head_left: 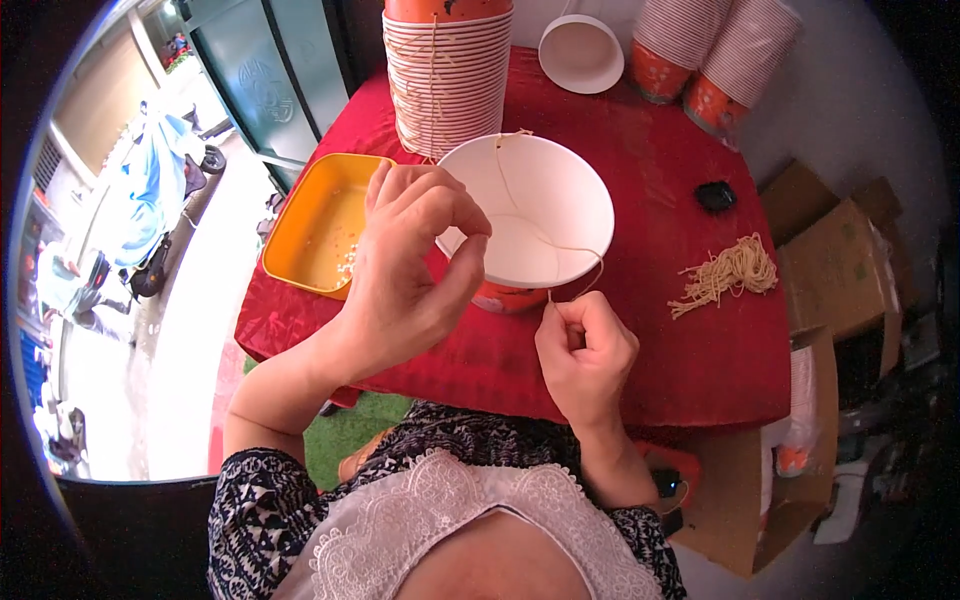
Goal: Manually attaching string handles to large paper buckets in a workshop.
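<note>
A white paper bucket (555, 190) with an orange outside stands on the red-covered table in front of me. A thin beige string (508, 185) is fixed at its far rim, crosses the inside and loops over the near right rim. My right hand (588, 350) is closed on the string, its short end poking up from the pinch. Raised left of the bucket's mouth, my left hand (420, 245) presses thumb and forefinger together; whatever they pinch is too small to make out. Behind that hand sits a yellow tray (300, 215) with small white pieces in it.
A tall stack of buckets (447, 85) rises at the back, near a tilted white bucket (580, 55). Wrapped bucket stacks (735, 75) stand back right. On the right lie a string bundle (728, 272) and a black object (715, 196). Cardboard boxes (840, 265) flank the table.
</note>
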The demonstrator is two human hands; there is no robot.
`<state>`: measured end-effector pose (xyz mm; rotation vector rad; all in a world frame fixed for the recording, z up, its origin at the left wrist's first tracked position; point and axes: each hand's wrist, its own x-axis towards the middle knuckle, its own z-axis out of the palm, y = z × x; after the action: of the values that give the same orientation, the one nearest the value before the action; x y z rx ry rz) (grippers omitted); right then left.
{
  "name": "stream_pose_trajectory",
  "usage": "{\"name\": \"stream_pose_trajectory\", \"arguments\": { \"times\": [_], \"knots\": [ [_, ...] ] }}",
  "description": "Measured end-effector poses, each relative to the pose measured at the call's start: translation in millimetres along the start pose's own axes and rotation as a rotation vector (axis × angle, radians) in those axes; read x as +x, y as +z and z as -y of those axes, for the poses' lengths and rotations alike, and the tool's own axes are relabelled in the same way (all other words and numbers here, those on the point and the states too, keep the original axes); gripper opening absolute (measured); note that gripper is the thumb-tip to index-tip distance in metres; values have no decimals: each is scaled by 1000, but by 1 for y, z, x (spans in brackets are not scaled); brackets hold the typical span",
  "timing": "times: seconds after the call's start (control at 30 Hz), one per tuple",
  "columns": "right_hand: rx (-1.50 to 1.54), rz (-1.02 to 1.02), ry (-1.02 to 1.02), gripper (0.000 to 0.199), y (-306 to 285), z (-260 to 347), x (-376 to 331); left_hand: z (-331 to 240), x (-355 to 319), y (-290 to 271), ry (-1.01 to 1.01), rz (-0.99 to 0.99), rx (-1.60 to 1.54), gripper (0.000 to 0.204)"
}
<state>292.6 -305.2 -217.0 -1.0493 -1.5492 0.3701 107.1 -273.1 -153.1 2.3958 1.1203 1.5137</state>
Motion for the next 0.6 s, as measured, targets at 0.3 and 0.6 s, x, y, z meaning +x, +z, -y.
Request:
{"name": "stream_pose_trajectory", "arguments": {
  "times": [0.3, 0.6],
  "knots": [
    [-12, 9, 30, 18, 5, -5, 2, 2, 14, -3, -65, 246, -43, 12],
    [12, 15, 32, 16, 6, -3, 7, 22, 50, 7, -25, 728, -178, 18]
  ]
}}
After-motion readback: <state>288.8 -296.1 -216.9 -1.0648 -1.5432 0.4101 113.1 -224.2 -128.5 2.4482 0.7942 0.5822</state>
